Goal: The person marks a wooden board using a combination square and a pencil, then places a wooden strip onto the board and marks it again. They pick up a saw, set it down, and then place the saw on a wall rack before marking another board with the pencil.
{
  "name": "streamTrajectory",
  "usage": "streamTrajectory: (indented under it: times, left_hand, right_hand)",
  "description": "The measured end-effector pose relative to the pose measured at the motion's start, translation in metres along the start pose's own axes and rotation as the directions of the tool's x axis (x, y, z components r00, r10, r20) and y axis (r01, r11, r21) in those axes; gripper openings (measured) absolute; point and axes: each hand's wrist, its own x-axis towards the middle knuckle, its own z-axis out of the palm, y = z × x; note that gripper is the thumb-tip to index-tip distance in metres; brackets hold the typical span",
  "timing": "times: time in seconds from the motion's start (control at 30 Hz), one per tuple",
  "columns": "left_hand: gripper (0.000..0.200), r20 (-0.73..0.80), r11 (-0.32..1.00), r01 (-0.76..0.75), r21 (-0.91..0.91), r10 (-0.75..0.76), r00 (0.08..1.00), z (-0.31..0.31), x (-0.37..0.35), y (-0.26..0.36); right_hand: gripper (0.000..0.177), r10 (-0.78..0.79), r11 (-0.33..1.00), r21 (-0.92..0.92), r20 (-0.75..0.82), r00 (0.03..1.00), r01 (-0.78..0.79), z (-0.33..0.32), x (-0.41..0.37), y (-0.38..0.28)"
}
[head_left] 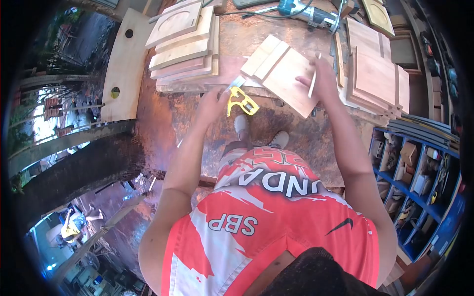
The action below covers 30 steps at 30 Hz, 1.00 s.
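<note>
My left hand [212,104] is closed on a combination square [243,101] with a yellow head and a steel blade, held at the near edge of the workbench. In my right hand [323,79] is a pale pencil [314,79], pointing up and down in view. The fingers of that hand also lie at the right edge of a light wooden board [291,74]. Two darker grooves cross this board near its left end, and it rests tilted over the bench front [237,37]. The square's blade end is close to the board's left corner.
Stacked wooden panels [180,47] stand on the left of the bench, with another stack [377,81] on the right. A teal power tool [308,14] with a cord lies at the back. Blue shelving [402,177] is at right. Far lower left, a person [73,228] is visible.
</note>
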Motion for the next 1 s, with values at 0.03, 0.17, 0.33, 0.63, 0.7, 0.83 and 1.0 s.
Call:
streamTrajectory:
  times: [0.03, 0.17, 0.33, 0.63, 0.7, 0.83, 1.0]
  left_hand:
    - [0.036, -0.028, 0.997, -0.063, -0.035, 0.062, 0.998, -0.001, 0.0, 0.006]
    - [0.035, -0.013, 0.987, -0.153, -0.042, 0.153, 0.988, -0.001, 0.014, 0.016]
    - [0.034, -0.021, 0.972, -0.234, 0.014, 0.235, 0.972, -0.003, 0.031, 0.016]
    - [0.034, 0.031, 0.972, -0.176, 0.158, 0.173, 0.984, 0.001, 0.046, 0.037]
    - [0.035, 0.015, 0.972, -0.192, 0.136, 0.192, 0.981, 0.007, 0.052, 0.037]
    - [0.036, -0.043, 0.982, -0.094, 0.162, 0.102, 0.994, 0.015, 0.05, 0.046]
    - [0.037, -0.061, 0.991, -0.069, 0.114, 0.076, 0.995, 0.021, 0.057, 0.054]
  right_hand:
    - [0.054, 0.057, 0.998, 0.001, 0.124, 0.991, -0.057, 0.004, 0.014, 0.001]
    - [0.057, 0.073, 0.997, -0.023, 0.22, 0.973, -0.069, 0.017, 0.02, -0.012]
    - [0.055, 0.132, 0.99, -0.061, 0.127, 0.983, -0.125, 0.025, -0.008, -0.02]
    - [0.053, 0.103, 0.994, 0.023, 0.063, 0.993, -0.105, 0.03, -0.037, -0.003]
    - [0.055, 0.054, 0.998, 0.029, 0.032, 0.998, -0.055, 0.032, -0.04, 0.006]
    - [0.057, 0.0, 0.995, 0.094, 0.08, 0.997, -0.008, 0.029, -0.029, 0.013]
    - [0.059, -0.152, 0.97, 0.209, 0.12, 0.981, 0.125, 0.027, -0.015, 0.026]
